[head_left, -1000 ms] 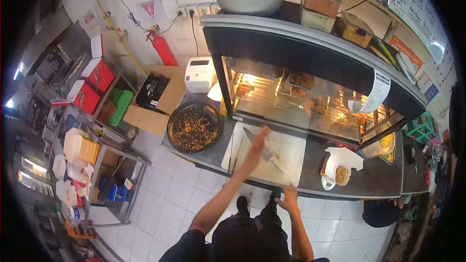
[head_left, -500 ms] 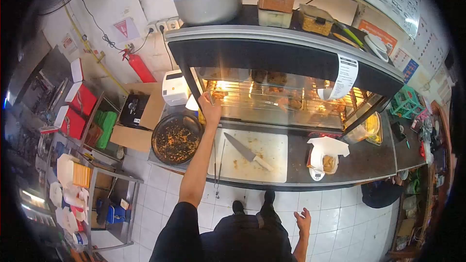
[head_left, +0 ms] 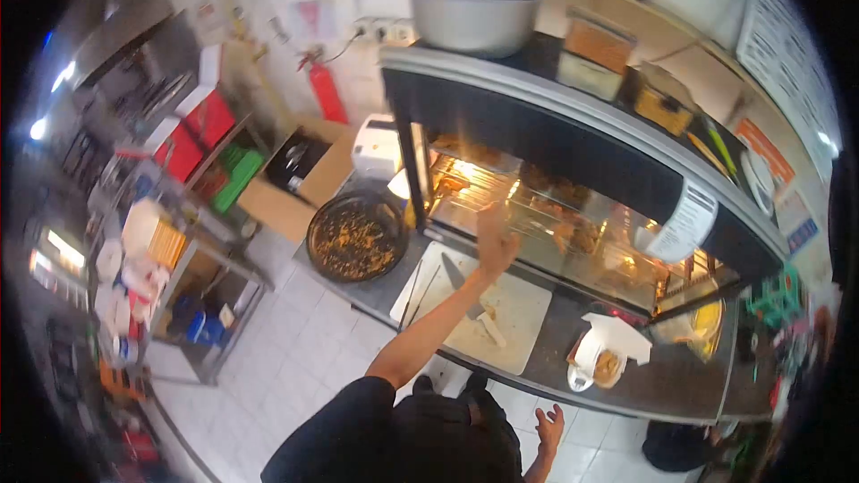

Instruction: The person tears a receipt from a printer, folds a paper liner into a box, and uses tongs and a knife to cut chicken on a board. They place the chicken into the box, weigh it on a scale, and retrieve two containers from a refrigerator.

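My left hand [head_left: 497, 241] is at the glass front of the lit food warmer [head_left: 573, 215], with its fingers bent and blurred. Whether it touches the glass or holds anything is unclear. Under that forearm lies a white cutting board [head_left: 523, 317] bearing a large knife with a pale handle [head_left: 491, 329] and dark tongs. Low over the floor hangs my right hand [head_left: 549, 427], fingers apart and holding nothing. An open white box with food [head_left: 608, 362] stands on the counter to the right.
A round dark pan with crumbs [head_left: 356, 237] sits left of the board. A metal pot [head_left: 474, 13] and food containers [head_left: 598, 49] stand on the warmer. At the left are an open cardboard box [head_left: 277, 206] and a metal rack [head_left: 237, 331].
The view has turned and tilted. My left hand has moved right from the warmer's left end towards the middle of its front. My right hand still hangs low.
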Demonstrator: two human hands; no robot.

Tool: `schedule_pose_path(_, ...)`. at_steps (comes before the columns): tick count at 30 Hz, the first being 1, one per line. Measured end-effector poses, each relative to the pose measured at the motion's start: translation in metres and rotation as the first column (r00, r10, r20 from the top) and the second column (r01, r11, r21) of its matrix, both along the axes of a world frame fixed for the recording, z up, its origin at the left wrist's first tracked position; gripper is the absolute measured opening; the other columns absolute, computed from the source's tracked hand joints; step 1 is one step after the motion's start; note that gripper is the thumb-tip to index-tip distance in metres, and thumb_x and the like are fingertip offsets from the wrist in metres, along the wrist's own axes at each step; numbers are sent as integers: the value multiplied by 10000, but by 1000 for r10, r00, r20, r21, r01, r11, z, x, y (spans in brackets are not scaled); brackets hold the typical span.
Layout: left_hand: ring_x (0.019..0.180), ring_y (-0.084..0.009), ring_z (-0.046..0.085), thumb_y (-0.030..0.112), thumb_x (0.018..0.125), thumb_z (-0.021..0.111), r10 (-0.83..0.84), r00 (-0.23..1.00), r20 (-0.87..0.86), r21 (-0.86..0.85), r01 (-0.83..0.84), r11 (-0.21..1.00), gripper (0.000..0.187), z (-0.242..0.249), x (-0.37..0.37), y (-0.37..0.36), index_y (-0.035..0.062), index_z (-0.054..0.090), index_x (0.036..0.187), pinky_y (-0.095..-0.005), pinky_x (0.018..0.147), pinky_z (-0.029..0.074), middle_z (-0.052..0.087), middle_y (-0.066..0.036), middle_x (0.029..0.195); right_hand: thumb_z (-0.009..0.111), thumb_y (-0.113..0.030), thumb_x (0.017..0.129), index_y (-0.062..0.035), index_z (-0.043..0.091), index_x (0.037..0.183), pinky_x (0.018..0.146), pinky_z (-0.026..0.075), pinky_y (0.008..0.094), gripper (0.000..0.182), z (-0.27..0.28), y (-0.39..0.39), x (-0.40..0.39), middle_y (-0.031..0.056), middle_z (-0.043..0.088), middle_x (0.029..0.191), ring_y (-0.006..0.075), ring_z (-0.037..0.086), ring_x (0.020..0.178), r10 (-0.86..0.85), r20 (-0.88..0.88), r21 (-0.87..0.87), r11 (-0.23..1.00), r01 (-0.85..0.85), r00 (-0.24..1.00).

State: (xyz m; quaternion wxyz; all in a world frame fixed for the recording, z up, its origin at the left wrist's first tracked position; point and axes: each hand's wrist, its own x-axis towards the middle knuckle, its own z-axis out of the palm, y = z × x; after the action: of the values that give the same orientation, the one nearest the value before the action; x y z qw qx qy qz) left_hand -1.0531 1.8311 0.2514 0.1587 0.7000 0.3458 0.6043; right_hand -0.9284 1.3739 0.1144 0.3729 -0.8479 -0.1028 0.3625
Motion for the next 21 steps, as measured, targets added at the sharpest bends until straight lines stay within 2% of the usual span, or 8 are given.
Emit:
schedule_pose_path(3,1150,-370,449,103,673,625,11,994,106,-69,-4,998,729,17,24,-32,-41,365,1339,-438,997,363,452,-223,1225,788,-240,730,-4,465,1361,833,512,362,747,-7,41,32,208,571,1259,275,603,1070,196,8,94,976,-196,981)
schedule_pose_path(5,1191,-398,422,111,658,619,11,996,85,-62,-6,998,756,15,42,-48,-37,341,1345,-451,1022,345,422,-236,1272,787,-237,771,-64,472,1354,689,532,287,686,-70,72,60,121,664,979,192,639,874,355,265,294,856,-426,896)
schedule_pose_path(9,1228,-434,381,21,593,568,-78,992,102,-175,95,980,816,22,72,-71,-22,324,1371,-460,1045,327,408,-251,1269,754,-258,815,-25,484,1326,739,523,341,623,34,178,36,130,666,1004,219,653,877,654,337,179,662,-728,677)
schedule_pose_path(13,1329,-445,295,-6,627,571,-303,949,82,-248,314,916,895,34,82,-92,-2,222,1452,-452,1108,278,334,-274,1379,739,-239,828,-34,485,1326,756,527,335,595,62,246,1,147,659,1035,238,654,899,748,206,98,626,-773,631)
schedule_pose_path(15,1332,-440,296,-8,629,574,-390,911,135,-317,413,854,909,35,86,-101,7,212,1462,-449,1106,290,322,-269,1396,722,-231,839,-37,487,1326,764,531,342,575,75,259,-37,151,656,1048,239,652,926,716,183,302,611,-732,673)
schedule_pose_path(18,1307,-431,349,5,651,580,-482,865,138,-349,498,794,916,24,85,-102,53,206,1486,-439,1077,345,285,-242,1438,700,-226,858,-41,480,1334,761,530,342,555,75,277,-89,150,656,1044,228,644,931,781,50,280,587,-760,622)
schedule_pose_path(20,1252,-411,429,19,672,572,-753,649,106,-469,701,538,874,22,63,-87,92,251,1482,-430,1047,381,352,-225,1413,690,-227,870,-36,497,1318,741,526,329,525,56,279,-120,139,660,1030,213,640,912,791,-95,375,590,-715,604)
schedule_pose_path(21,1252,-411,429,19,672,572,-758,643,109,-461,708,535,874,38,35,-77,92,251,1482,-430,1047,381,352,-225,1413,680,-229,882,-30,513,1303,721,521,315,495,53,284,-138,128,663,1017,197,636,893,788,-240,467,606,-644,567)
